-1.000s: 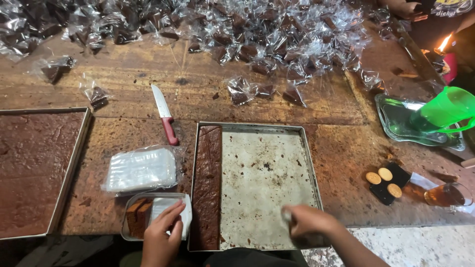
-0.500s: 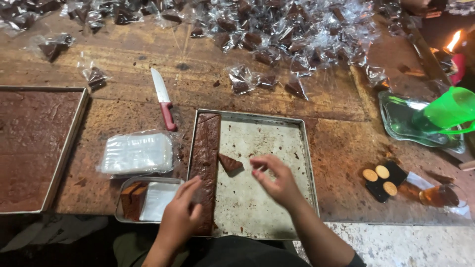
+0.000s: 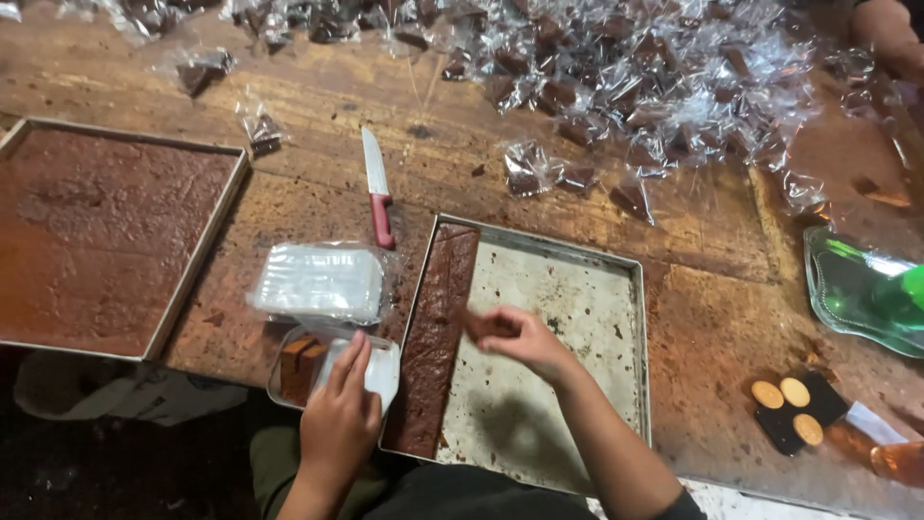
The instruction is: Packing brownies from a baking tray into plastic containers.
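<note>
A square metal tray (image 3: pixel 577 252) lies in front of me with one long brown slab strip (image 3: pixel 435 337) left along its left side. My right hand (image 3: pixel 520 339) hovers over the tray beside that strip, fingers pinched on a small brown piece. My left hand (image 3: pixel 337 424) rests flat on white sheets in a small clear plastic tub (image 3: pixel 289 371), which also holds brown pieces. A stack of clear plastic wrappers (image 3: pixel 318 281) lies just behind the tub.
A red-handled knife (image 3: pixel 377 193) lies behind the tray. A second tray full of brown slab (image 3: pixel 96 241) sits at the left. Several wrapped pieces (image 3: pixel 626 67) are heaped at the back. A green glass dish (image 3: pixel 857 289) is at the right, and another person's hand (image 3: pixel 885 34) at the top right.
A loose brown piece that lay in the tray is now between my right fingers. My left hand moved from the strip's near end onto the white sheets in the tub.
</note>
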